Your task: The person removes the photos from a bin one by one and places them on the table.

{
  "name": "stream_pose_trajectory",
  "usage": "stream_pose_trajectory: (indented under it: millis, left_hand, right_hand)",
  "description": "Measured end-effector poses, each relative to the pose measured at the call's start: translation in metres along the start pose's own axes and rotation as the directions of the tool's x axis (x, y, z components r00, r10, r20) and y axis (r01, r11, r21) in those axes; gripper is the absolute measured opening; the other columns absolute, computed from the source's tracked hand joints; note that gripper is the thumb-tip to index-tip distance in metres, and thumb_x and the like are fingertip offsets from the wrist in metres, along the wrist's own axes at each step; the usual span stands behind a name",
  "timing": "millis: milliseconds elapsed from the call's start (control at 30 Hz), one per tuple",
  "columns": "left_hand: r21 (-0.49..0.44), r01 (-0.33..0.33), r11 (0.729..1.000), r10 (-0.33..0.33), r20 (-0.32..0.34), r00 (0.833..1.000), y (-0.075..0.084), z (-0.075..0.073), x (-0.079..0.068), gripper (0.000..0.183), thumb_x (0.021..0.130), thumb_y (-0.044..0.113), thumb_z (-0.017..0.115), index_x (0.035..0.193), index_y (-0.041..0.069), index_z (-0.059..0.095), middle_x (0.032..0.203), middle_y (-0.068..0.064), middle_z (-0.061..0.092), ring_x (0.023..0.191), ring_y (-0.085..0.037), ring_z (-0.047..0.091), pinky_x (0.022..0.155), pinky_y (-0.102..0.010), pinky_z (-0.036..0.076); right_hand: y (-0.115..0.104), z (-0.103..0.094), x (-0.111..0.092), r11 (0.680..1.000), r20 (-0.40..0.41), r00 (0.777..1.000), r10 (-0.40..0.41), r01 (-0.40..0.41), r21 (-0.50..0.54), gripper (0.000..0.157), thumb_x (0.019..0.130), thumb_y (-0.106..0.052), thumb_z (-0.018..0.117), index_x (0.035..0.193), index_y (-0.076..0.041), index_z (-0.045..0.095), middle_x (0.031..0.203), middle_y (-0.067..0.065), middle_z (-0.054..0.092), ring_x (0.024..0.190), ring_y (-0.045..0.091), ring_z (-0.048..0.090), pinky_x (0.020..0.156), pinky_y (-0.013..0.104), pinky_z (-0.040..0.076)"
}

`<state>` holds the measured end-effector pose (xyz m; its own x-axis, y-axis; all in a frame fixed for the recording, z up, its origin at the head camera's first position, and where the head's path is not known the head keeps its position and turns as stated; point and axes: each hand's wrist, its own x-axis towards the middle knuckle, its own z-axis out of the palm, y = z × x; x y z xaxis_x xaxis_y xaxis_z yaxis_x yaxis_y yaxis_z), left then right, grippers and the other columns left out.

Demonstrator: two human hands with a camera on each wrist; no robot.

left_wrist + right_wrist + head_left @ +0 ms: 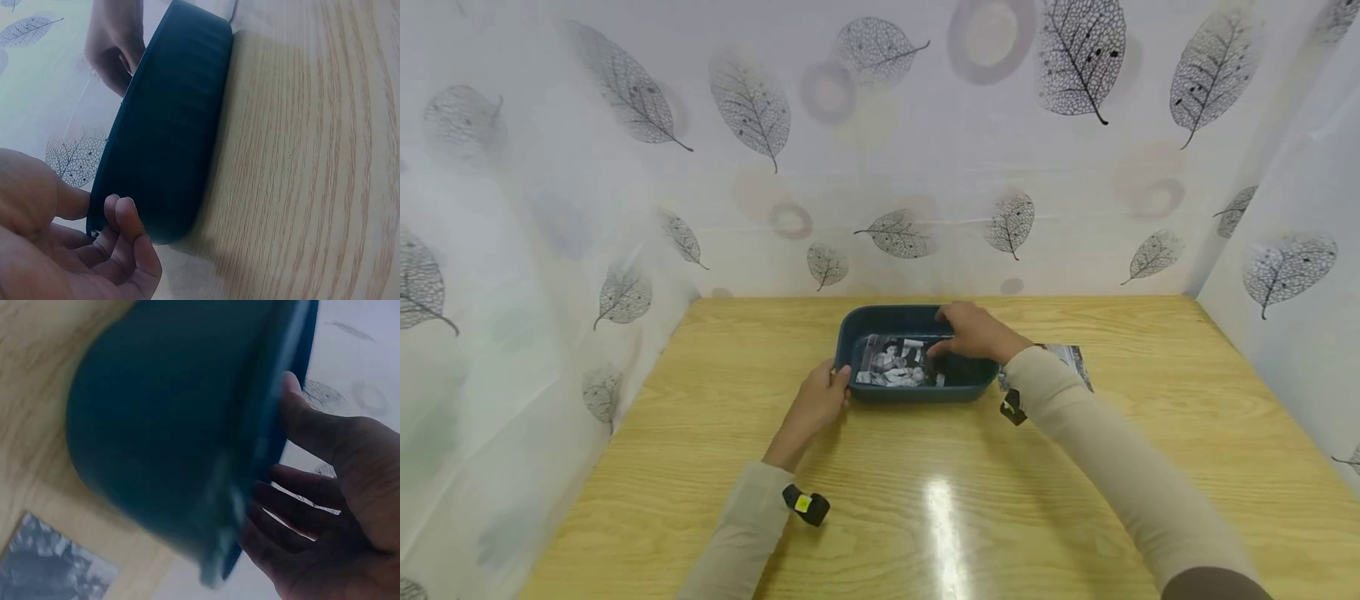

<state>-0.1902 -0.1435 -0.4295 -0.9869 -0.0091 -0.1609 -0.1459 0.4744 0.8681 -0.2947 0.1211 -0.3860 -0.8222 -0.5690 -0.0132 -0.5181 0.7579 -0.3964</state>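
Note:
A dark teal plastic tray (917, 395) with raised walls sits at the back of the table. Inside it lies a black-and-white photo (891, 360), with darker, partly hidden material to its right. My left hand (822, 396) grips the tray's left end, thumb at the rim and fingers against the outer wall. Over the opposite end reaches my right hand (977, 332), its thumb and fingers spread apart inside the tray. In the right wrist view the rim hides some fingertips of that hand, and no held thing shows.
Another printed picture (1067, 360) lies on the wooden table (880, 500) right of the tray, partly covered by the right forearm. A leaf-patterned curtain (925, 167) hangs behind the table and along both sides. Each wrist wears a small black device.

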Motion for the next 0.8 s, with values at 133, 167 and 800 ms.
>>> stream_pose_trajectory:
  millis: [133,167,800]
  left_hand:
    - [0.007,0.001,1.0,-0.001,0.001,1.0,0.001,-0.001,-0.001,0.032,0.111,0.024,0.042,0.129,0.0,0.053,0.085,-0.01,0.06,0.072,-0.017,0.057,0.063,-0.029,0.043]
    - [0.008,0.001,1.0,-0.001,0.003,1.0,0.002,-0.001,-0.001,0.032,0.111,0.024,0.042,0.13,0.0,0.053,0.085,-0.01,0.06,0.072,-0.017,0.057,0.063,-0.029,0.043]
    - [0.026,-0.013,1.0,0.013,0.003,1.0,-0.002,-0.001,0.002,0.03,0.111,0.024,0.043,0.126,0.0,0.054,0.083,-0.009,0.061,0.07,-0.016,0.057,0.061,-0.028,0.043]
  right_hand:
    - [-0.004,0.009,0.005,0.998,0.087,0.995,0.043,-0.039,-0.045,0.07,0.087,-0.035,0.082,0.13,0.013,0.055,0.126,0.029,0.06,0.119,0.043,0.057,0.101,0.051,0.046]
    - [-0.005,0.01,0.006,0.997,0.107,0.993,0.056,-0.05,-0.054,0.071,0.087,-0.037,0.082,0.13,0.012,0.055,0.127,0.029,0.06,0.12,0.043,0.057,0.101,0.052,0.046]
    - [-0.002,0.033,0.013,0.982,0.161,0.973,0.165,-0.147,-0.117,0.077,0.08,-0.042,0.087,0.129,0.009,0.055,0.127,0.031,0.053,0.121,0.05,0.049,0.103,0.058,0.04]
